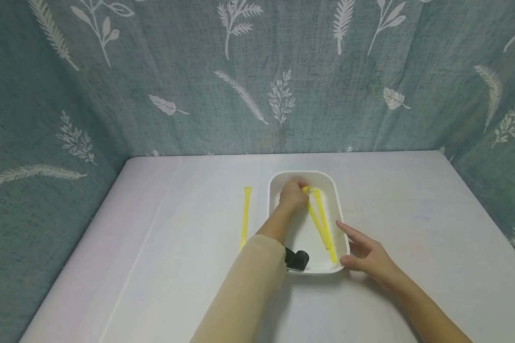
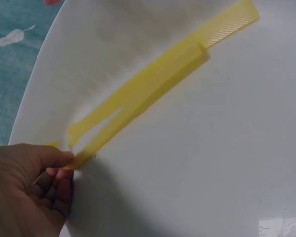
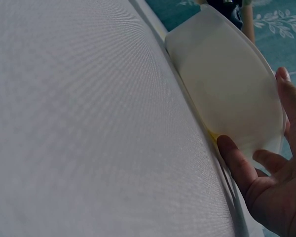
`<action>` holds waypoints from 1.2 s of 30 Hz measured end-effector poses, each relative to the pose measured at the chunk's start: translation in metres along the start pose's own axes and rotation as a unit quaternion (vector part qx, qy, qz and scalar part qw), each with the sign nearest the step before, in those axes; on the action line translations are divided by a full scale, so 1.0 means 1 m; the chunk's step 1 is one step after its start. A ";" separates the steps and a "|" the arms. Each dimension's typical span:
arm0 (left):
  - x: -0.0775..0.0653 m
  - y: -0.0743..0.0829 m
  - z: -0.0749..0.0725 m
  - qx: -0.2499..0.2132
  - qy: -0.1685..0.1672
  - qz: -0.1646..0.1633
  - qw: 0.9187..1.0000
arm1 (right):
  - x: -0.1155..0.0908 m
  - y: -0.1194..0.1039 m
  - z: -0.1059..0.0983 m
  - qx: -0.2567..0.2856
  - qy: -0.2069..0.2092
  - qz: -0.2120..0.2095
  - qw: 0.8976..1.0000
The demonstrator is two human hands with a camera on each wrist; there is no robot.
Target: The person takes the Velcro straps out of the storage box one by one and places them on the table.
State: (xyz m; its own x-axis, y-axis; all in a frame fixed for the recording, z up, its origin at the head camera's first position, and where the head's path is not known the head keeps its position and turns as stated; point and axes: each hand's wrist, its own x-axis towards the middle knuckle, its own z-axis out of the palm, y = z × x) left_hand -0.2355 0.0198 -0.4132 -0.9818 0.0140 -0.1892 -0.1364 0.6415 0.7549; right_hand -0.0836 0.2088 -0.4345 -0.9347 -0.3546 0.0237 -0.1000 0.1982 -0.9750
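Note:
My left hand reaches into a white plastic tray and pinches one end of a yellow cable tie between thumb and fingers. A second yellow cable tie lies right beside it in the tray; the two cross toward the near end. Ridges show on a tip in the left wrist view. At the tray's near right corner, my right hand rests its fingers against the outside wall, thumb and fingers spread. In the right wrist view, that hand is beside the tray's side.
Another yellow cable tie lies on the white tabletop, left of the tray, its near end hidden by the left sleeve. A black rounded object shows beside that sleeve. Leaf-patterned green-grey cloth hangs around the table.

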 end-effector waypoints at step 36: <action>0.003 0.005 -0.030 -0.195 -0.150 0.075 0.966 | 0.001 0.001 -0.001 0.006 -0.014 0.003 1.000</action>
State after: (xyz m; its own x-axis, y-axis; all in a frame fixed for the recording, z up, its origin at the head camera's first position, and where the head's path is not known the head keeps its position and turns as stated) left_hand -0.2433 0.0002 -0.3914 -0.9199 0.3437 -0.1889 -0.0928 0.2772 0.9563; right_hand -0.0846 0.2098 -0.4352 -0.9252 -0.3793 0.0117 -0.0903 0.1902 -0.9776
